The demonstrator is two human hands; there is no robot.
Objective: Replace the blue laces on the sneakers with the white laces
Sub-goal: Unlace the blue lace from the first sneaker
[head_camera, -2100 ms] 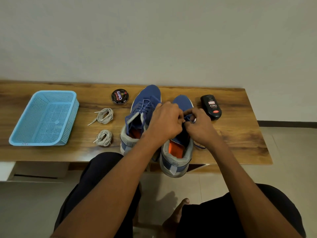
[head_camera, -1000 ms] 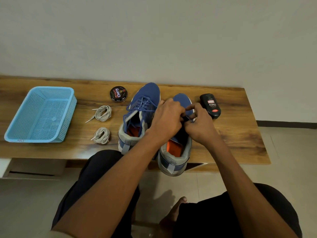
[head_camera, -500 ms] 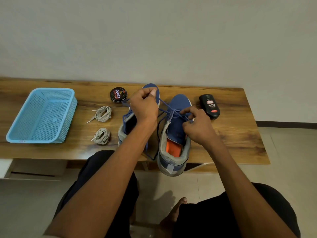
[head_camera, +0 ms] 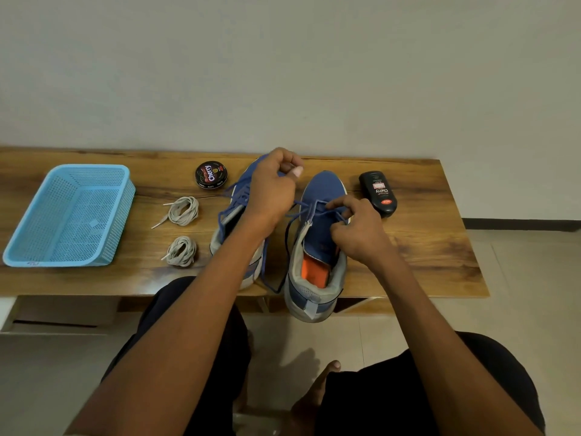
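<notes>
One blue basket (head_camera: 31, 247), contents unclear; hands (head_camera: 273, 187) on lace (head_camera: 309, 209).

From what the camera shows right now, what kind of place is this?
Probably a room in a home, at a shoe-care spot. A wooden table stands against a plain wall on a tiled floor, with a shoe polish tin and two sneakers on it.

Your two forearms were bare with no sleeves showing, your left hand (head_camera: 273, 187) and right hand (head_camera: 358, 229) wore no gloves, you wore black shorts (head_camera: 490, 372), one foot (head_camera: 317, 388) was bare
</notes>
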